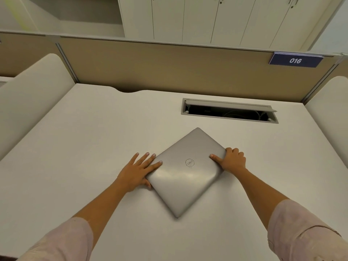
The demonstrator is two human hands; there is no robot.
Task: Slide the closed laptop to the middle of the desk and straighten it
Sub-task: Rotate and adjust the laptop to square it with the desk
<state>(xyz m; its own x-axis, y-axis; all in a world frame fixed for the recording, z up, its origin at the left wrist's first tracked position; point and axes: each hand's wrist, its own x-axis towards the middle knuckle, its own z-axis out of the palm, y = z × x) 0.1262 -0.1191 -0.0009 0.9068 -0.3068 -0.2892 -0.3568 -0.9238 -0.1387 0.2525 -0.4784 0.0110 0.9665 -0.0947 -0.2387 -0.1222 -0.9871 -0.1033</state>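
A closed silver laptop (185,174) lies flat on the white desk (90,132), turned about 45 degrees so one corner points at me. My left hand (137,171) grips its left corner, fingers spread along the lid's edge and thumb at the near side. My right hand (230,160) holds the right corner, thumb on top of the lid and fingers curled around the edge. The laptop sits a little right of the desk's middle, near the front half.
An open cable hatch (228,111) with a dark slot sits in the desk just behind the laptop. A beige partition (169,66) with a "016" sign (295,60) closes the back. Padded side dividers (28,102) flank the desk.
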